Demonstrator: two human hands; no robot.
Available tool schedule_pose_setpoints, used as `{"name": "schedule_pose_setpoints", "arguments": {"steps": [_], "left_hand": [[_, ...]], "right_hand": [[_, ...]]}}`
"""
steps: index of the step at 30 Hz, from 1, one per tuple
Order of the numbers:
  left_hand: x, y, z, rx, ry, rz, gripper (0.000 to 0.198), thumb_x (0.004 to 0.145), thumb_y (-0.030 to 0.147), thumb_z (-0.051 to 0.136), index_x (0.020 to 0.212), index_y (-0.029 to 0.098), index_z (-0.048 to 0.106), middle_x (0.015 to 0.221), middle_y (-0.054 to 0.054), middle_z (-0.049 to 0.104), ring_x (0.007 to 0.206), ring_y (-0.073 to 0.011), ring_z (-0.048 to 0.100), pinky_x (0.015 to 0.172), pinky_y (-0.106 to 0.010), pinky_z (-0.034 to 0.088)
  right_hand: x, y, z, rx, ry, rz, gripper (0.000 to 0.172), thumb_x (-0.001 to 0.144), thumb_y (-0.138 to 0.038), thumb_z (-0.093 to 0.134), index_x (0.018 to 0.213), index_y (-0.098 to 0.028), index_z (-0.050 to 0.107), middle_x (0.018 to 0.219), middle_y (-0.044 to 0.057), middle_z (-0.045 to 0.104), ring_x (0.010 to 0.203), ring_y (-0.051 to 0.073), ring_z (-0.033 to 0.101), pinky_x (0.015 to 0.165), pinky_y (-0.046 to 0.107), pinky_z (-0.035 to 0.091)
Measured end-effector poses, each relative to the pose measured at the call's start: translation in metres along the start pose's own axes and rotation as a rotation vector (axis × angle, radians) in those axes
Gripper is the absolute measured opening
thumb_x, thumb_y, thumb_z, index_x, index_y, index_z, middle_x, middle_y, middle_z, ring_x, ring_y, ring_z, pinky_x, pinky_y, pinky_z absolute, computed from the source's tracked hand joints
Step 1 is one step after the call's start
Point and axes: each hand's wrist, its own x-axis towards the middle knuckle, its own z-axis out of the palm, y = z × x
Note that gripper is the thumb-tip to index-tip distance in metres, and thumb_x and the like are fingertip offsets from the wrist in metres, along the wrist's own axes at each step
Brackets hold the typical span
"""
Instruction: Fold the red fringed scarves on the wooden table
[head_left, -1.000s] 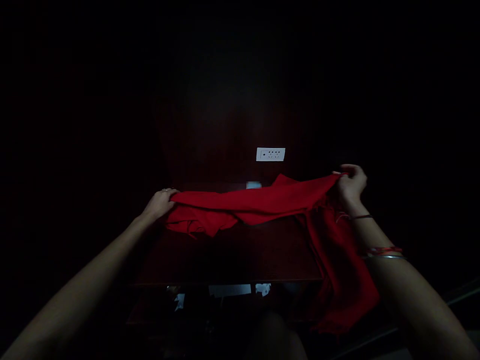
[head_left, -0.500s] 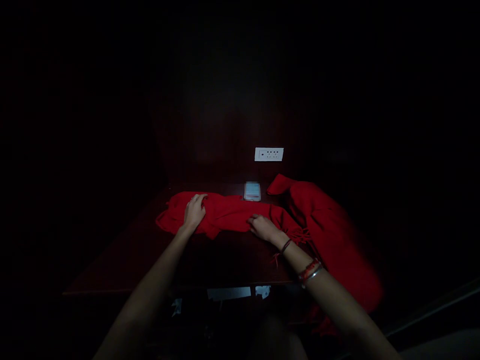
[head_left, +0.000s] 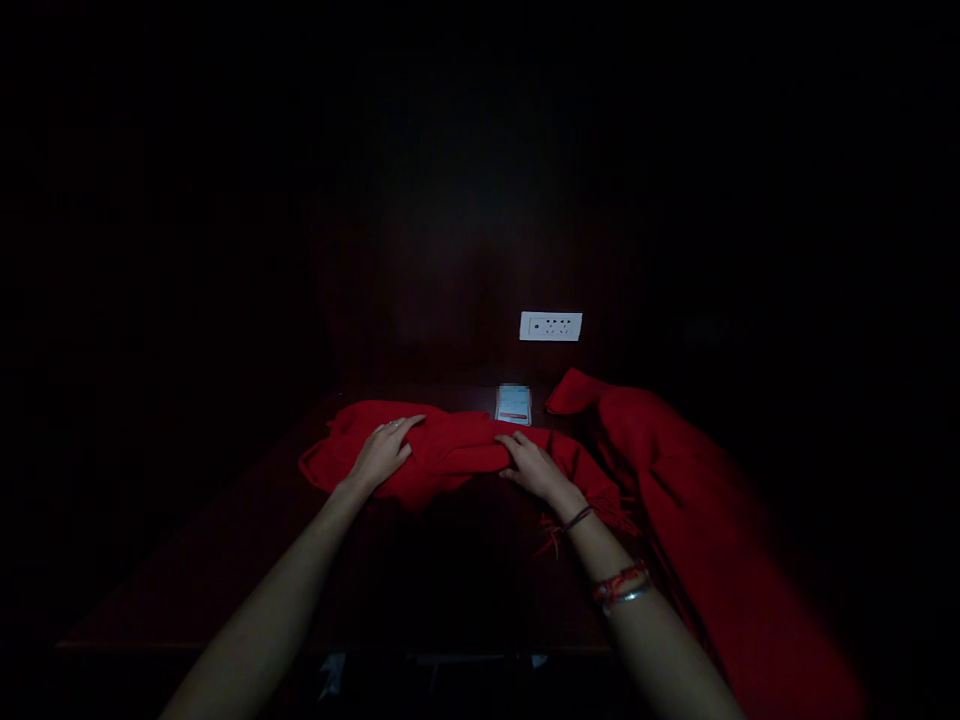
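Note:
A red fringed scarf [head_left: 461, 455] lies bunched and loosely folded across the dark tabletop. My left hand [head_left: 381, 455] rests on its left part, fingers stretched out over the cloth. My right hand [head_left: 534, 468] is closed on a fold near the scarf's right side, with thumb and fingers around the cloth. Loose fringe shows below and to the right of that wrist. More red cloth [head_left: 675, 480] spreads at the right, running toward me beside my right forearm. Whether it joins the scarf, I cannot tell.
A small pale-blue card or packet [head_left: 514, 404] lies behind the scarf. On the back wall is a white socket panel [head_left: 551, 326]. The dark table [head_left: 225, 590] has its front edge near me. The surroundings are very dark.
My right hand has brought a fold of the scarf up and over its middle. My left hand stays on the cloth, fingers straighter. The view has tilted slightly, so everything sits lower.

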Motion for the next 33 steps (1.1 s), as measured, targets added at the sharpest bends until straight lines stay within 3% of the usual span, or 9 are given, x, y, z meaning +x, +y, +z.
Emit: {"name": "schedule_pose_setpoints", "arguments": {"steps": [6,12,16,24,30,33], "left_hand": [[-0.003,-0.004,-0.007,-0.005,0.043,-0.005,0.045,0.074,0.019,0.032,0.118,0.017,0.039,0.115,-0.005,0.049,0.104,-0.019,0.045,0.091,-0.033,0.033],[-0.007,-0.02,-0.009,0.098,0.059,-0.06,0.044,0.077,0.022,0.033,0.12,0.015,0.037,0.114,-0.006,0.048,0.105,-0.0219,0.043,0.091,-0.032,0.033],[-0.009,-0.025,-0.01,0.155,0.068,-0.121,0.045,0.076,0.022,0.032,0.121,0.018,0.034,0.113,-0.007,0.046,0.104,-0.0206,0.042,0.089,-0.032,0.034],[-0.019,-0.042,-0.006,0.126,0.102,-0.123,0.046,0.073,0.022,0.034,0.119,0.017,0.038,0.111,-0.007,0.044,0.101,-0.0214,0.043,0.087,-0.032,0.035],[-0.026,-0.047,-0.004,0.09,0.184,-0.154,0.044,0.074,0.023,0.032,0.116,0.015,0.041,0.108,-0.008,0.047,0.1,-0.0218,0.044,0.088,-0.033,0.034],[-0.025,-0.047,-0.004,0.063,0.213,-0.158,0.043,0.073,0.023,0.033,0.115,0.015,0.042,0.108,-0.008,0.046,0.101,-0.0219,0.043,0.089,-0.033,0.033]], "right_hand": [[0.001,-0.008,-0.008,-0.081,0.028,-0.005,0.029,0.077,-0.015,0.038,0.104,-0.019,0.05,0.101,0.007,0.055,0.095,0.016,0.05,0.082,0.025,0.035],[0.003,-0.006,-0.005,0.083,0.045,-0.012,0.031,0.084,-0.023,0.028,0.103,-0.017,0.051,0.1,0.006,0.059,0.095,0.015,0.052,0.081,0.023,0.036],[0.005,-0.005,0.001,0.119,0.04,-0.001,0.032,0.079,-0.013,0.032,0.103,-0.016,0.053,0.103,0.005,0.059,0.098,0.014,0.051,0.084,0.021,0.035],[-0.002,0.0,0.001,0.088,-0.013,0.182,0.035,0.068,-0.003,0.038,0.092,-0.018,0.059,0.096,0.004,0.061,0.093,0.012,0.053,0.08,0.019,0.037],[-0.011,-0.005,-0.006,-0.051,-0.096,0.246,0.024,0.075,-0.018,0.042,0.091,-0.018,0.06,0.094,0.008,0.061,0.09,0.016,0.054,0.073,0.023,0.039],[-0.017,-0.003,-0.01,-0.102,-0.112,0.249,0.022,0.073,-0.017,0.045,0.09,-0.016,0.06,0.095,0.009,0.06,0.087,0.017,0.055,0.07,0.022,0.04]]}}
